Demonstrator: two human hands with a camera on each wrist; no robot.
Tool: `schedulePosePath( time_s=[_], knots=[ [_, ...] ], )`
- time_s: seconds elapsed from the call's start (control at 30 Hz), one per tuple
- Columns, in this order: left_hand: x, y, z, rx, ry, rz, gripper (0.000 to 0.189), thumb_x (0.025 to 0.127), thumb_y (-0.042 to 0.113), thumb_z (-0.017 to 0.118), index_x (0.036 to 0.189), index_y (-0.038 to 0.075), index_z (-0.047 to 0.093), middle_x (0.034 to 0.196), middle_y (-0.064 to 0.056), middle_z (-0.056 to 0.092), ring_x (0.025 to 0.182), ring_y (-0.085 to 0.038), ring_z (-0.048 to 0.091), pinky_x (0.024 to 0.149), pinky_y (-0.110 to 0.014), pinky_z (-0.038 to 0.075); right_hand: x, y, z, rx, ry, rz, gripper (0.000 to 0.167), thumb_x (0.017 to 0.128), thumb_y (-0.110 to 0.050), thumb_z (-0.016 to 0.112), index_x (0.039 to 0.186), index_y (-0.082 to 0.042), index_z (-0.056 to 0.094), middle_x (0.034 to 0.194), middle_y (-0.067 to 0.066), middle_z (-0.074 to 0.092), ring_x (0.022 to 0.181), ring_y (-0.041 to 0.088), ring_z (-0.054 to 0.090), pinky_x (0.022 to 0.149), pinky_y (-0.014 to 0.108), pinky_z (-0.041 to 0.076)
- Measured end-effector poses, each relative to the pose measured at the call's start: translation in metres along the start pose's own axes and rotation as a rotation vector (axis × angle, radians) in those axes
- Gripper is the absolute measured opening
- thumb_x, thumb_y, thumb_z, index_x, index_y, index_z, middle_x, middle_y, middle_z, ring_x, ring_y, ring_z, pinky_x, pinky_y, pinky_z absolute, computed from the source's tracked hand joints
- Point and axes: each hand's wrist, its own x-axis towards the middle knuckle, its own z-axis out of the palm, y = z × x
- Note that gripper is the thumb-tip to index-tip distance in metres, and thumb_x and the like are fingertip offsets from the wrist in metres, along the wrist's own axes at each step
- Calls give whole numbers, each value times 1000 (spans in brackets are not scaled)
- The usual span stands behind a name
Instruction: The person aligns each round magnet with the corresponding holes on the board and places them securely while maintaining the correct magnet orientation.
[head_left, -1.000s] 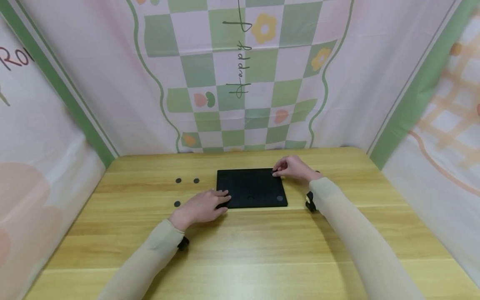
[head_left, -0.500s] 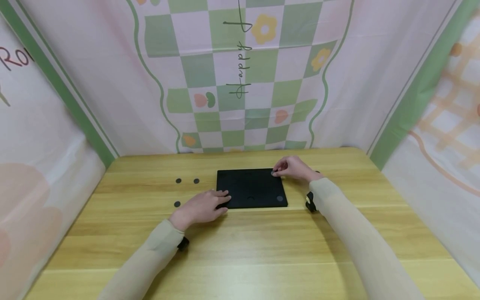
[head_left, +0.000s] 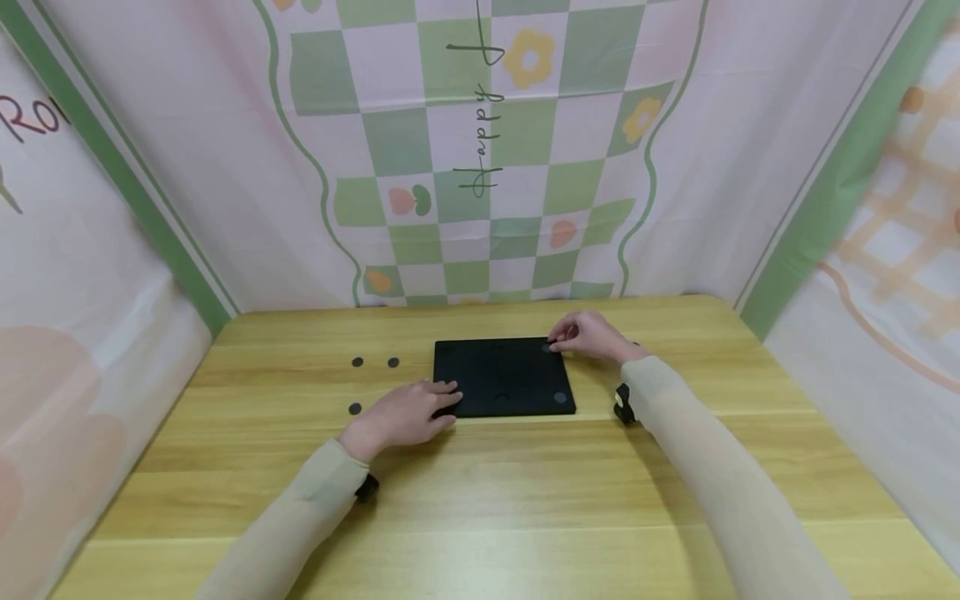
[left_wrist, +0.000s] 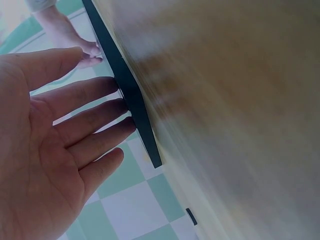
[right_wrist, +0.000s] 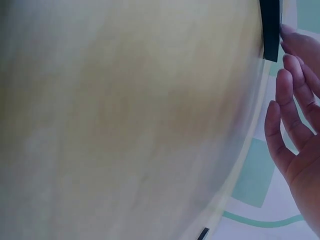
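A thin black rectangular board (head_left: 498,375) lies flat on the wooden table. My left hand (head_left: 408,412) rests its fingers on the board's near left corner; the left wrist view shows these fingers (left_wrist: 95,125) nearly straight along the black edge. At the far right corner, my right hand (head_left: 588,335) has thumb and forefinger pinched together at a small dark disc (head_left: 547,348) on the board. A greyish disc (head_left: 560,397) sits at the near right corner. In the right wrist view the other fingers (right_wrist: 285,95) curve loosely beside the board's end (right_wrist: 270,30).
Left of the board, two dark discs (head_left: 393,362) lie side by side on the table (head_left: 495,500), with another disc (head_left: 355,408) nearer me. A printed cloth (head_left: 517,150) hangs behind the table's far edge, and more cloth stands at both sides.
My right hand has shifted slightly right at the corner, and more of the disc there shows beside the fingertips. The left hand and board stay put.
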Motion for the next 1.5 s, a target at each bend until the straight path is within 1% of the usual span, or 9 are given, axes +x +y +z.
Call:
schedulePosePath(
  time_s=[0.2,0.43,0.63,0.8,1.17,1.5],
  knots=[
    [0,0,0,-9,-3,-9,46,100,35,47,139,12,49,147,-7,42,135,-29,40,110,-43,36,-2,3,-3,-18,1,-11,11,82,-21,75,91,-15,74,86,0,70,78,13,62,71,31,51],
    [1,0,0,-9,-4,-5,46,100,34,48,139,12,49,147,-8,42,135,-30,40,110,-44,36,-9,5,-6,-41,5,-41,12,83,-18,74,93,-12,74,87,0,71,78,13,63,73,31,52],
    [0,0,0,-8,-7,-9,46,100,35,47,140,12,48,148,-7,41,136,-29,39,110,-43,35,-14,7,-10,-49,14,-29,11,83,-20,74,93,-13,73,88,1,70,79,14,62,74,32,51],
    [0,0,0,-9,-3,-8,46,100,35,47,139,12,49,148,-8,42,135,-30,40,110,-43,35,-18,12,-15,-63,5,-11,11,85,-20,72,94,-14,73,90,1,70,79,13,62,74,32,52],
    [0,0,1,-2,-7,-11,45,100,34,47,140,13,49,148,-7,42,136,-30,39,110,-43,36,-28,27,-22,-101,23,-14,9,86,-15,70,94,-12,74,90,2,71,78,14,62,74,32,51],
    [1,0,1,0,0,-4,45,100,34,47,139,12,49,147,-8,42,135,-30,40,109,-43,36,-39,32,-31,-129,30,-2,11,86,-15,70,94,-8,73,91,5,71,79,17,62,74,35,51]
  ],
)
